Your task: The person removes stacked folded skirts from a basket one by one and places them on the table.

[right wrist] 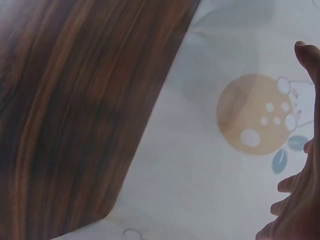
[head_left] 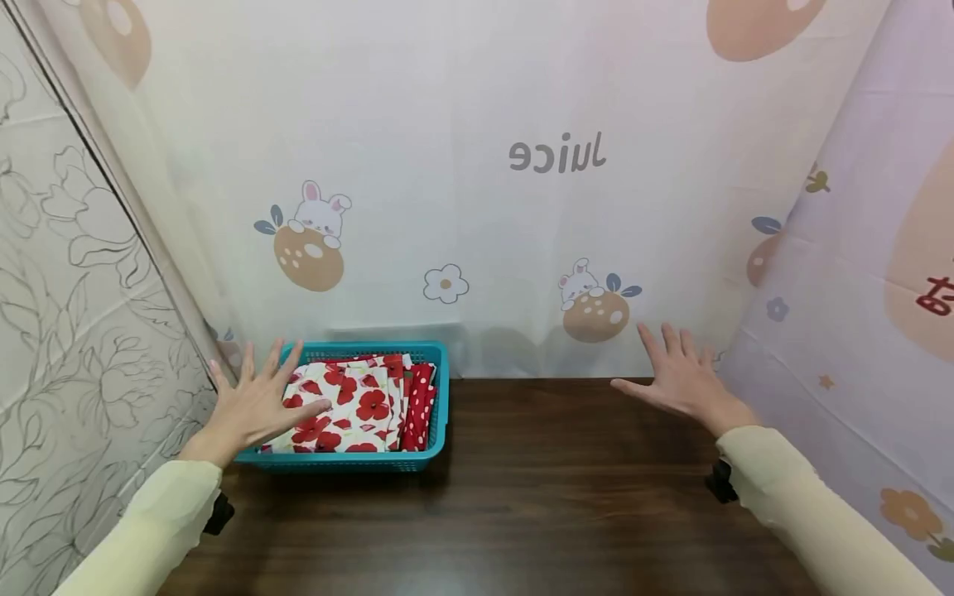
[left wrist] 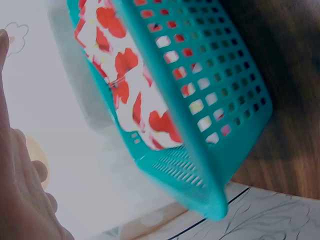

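Note:
In the head view a teal plastic basket (head_left: 445,397) stands on the left of the table. Folded cloths lie in it: a white cloth with red flowers (head_left: 350,410) on top, and red cloths with white dots (head_left: 419,406) at its right side. My left hand (head_left: 257,406) is spread above the basket's left part, fingers apart, holding nothing. The left wrist view shows the basket's slotted wall (left wrist: 220,80) below that hand. Over the table's right side my right hand (head_left: 681,377) hovers with spread fingers and nothing in it.
A dark wooden table (head_left: 537,488) spans the front. Behind it hangs a pale curtain (head_left: 477,207) with printed rabbits and fruit. More printed cloth closes off the left (head_left: 67,290) and right (head_left: 842,331) sides. Dark straps sit at both wrists.

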A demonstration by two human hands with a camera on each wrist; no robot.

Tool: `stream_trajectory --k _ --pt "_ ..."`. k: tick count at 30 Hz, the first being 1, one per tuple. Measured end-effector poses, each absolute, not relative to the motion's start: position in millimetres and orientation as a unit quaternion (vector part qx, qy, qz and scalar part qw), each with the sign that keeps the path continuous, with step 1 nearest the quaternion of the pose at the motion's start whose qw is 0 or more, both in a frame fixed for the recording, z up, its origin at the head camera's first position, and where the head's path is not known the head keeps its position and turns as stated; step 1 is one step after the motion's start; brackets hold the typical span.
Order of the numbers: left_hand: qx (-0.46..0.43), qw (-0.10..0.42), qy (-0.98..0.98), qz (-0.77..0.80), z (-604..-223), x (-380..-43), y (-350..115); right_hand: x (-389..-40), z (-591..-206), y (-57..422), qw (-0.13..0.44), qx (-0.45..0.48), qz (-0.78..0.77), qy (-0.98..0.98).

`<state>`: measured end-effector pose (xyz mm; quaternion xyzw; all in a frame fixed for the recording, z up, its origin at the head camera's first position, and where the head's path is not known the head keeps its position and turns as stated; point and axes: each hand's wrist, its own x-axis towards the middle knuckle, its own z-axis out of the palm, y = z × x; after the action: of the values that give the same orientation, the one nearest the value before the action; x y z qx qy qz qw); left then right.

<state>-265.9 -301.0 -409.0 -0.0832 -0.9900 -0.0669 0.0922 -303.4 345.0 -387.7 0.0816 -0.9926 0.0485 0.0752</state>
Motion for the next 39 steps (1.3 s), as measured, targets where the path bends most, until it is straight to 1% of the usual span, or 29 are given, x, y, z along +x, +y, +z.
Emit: stream_trajectory --k 9,16,23,31,39 --pt "-0.085 0.098 -0.987 -0.091 -395 -266 -314 -319 -388 302 0.075 0.117 0.097 -0.985" --pt "-0.075 0.081 -0.988 -0.107 -390 -270 -324 -334 -381 254 0.094 0.150 0.152 -0.973" --pt "-0.069 0.079 -0.987 -0.122 -383 -276 -327 -338 -377 204 0.044 0.156 0.229 -0.960" --pt "-0.058 0.066 -0.984 -0.153 -379 -284 -327 -343 -383 143 0.024 0.153 0.301 -0.941" --pt "-0.044 0.040 -0.972 -0.229 -385 -293 -327 -344 -397 86 -0.001 0.163 0.408 -0.898"
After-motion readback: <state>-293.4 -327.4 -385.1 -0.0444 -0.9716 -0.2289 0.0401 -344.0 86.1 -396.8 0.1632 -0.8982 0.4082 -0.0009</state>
